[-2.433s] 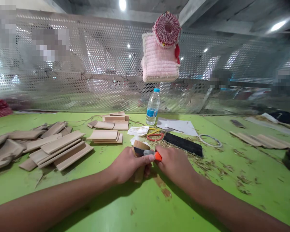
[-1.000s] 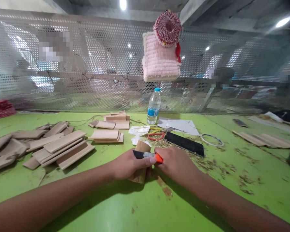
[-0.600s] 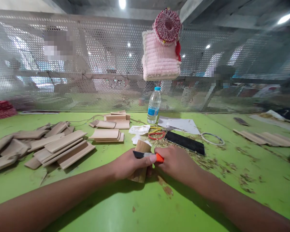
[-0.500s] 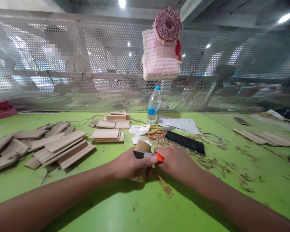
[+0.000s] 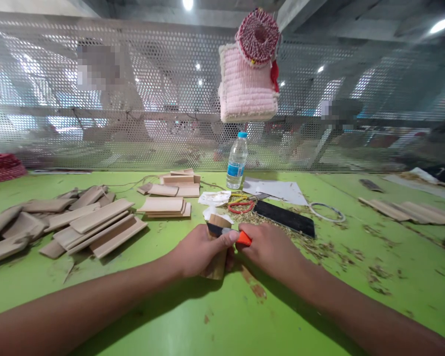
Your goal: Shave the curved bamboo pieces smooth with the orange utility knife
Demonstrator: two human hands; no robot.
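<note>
My left hand (image 5: 196, 251) is closed around a curved piece of bamboo (image 5: 215, 267), which stands up from the fist and shows below it. A utility knife (image 5: 244, 239) with an orange handle is gripped in my right hand (image 5: 270, 248). Its dark blade (image 5: 215, 229) points left and lies across the upper part of the bamboo. My left thumb presses by the base of the blade, near the handle. The fingers of my left hand behind the bamboo are mostly hidden.
Curved bamboo pieces (image 5: 100, 217) lie piled at left, with a small stack (image 5: 163, 205) behind. Beyond my hands are a water bottle (image 5: 236, 163), a black phone (image 5: 284, 218), a red ring (image 5: 241, 207) and a white ring (image 5: 327, 212). Shavings (image 5: 380, 279) litter the right side.
The knife blade has tilted, its tip now a little higher and farther from me on the bamboo. Both hands keep their grip and have shifted only slightly.
</note>
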